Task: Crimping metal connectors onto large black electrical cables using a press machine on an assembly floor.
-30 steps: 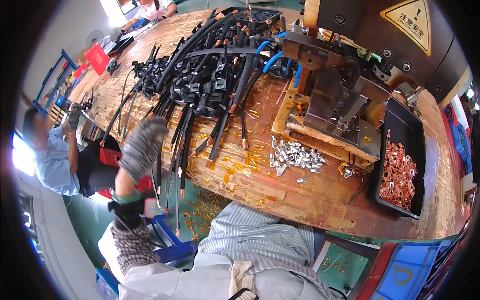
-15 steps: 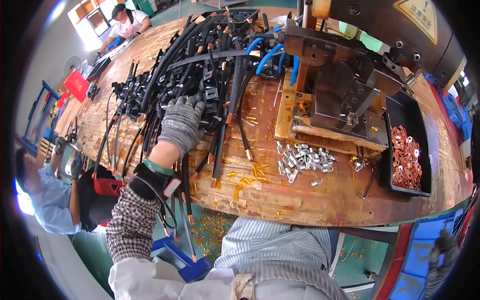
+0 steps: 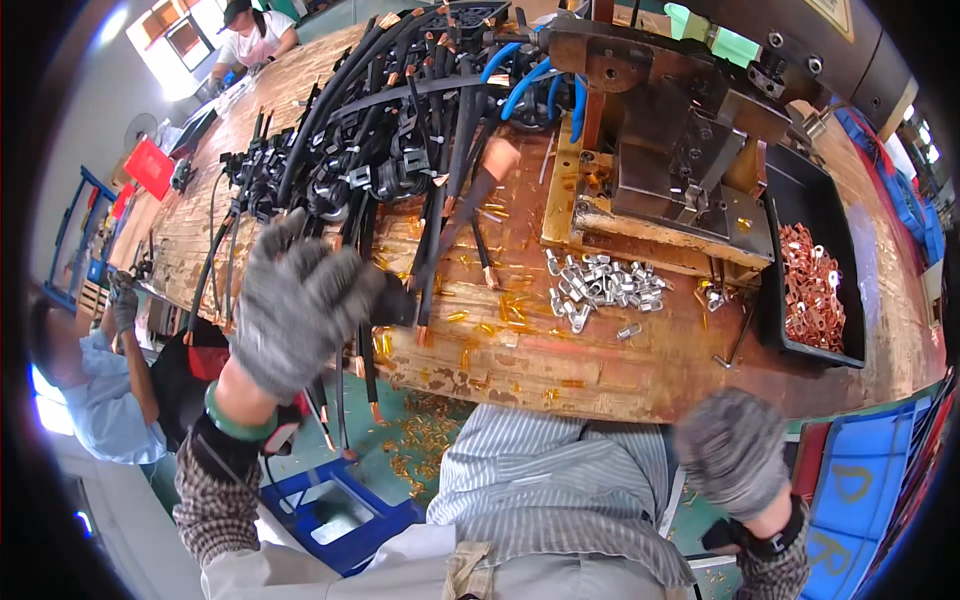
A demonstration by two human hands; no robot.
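One gloved left hand (image 3: pixel 300 315), half curled, grips a blurred black cable (image 3: pixel 467 207). Near right, whether the gloved right hand (image 3: pixel 733 452) holds anything cannot be told.

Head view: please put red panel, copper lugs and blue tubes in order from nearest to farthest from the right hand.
From the right hand:
1. Copper lugs, in the black tray at right.
2. Blue tubes, upper middle.
3. Red panel, upper left.

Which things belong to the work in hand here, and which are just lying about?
Likely part of it:
left hand
blurred black cable it holds
cable pile
metal press
silver lugs

Apparently lying about:
yellow floor scraps
red box
blue plastic frame
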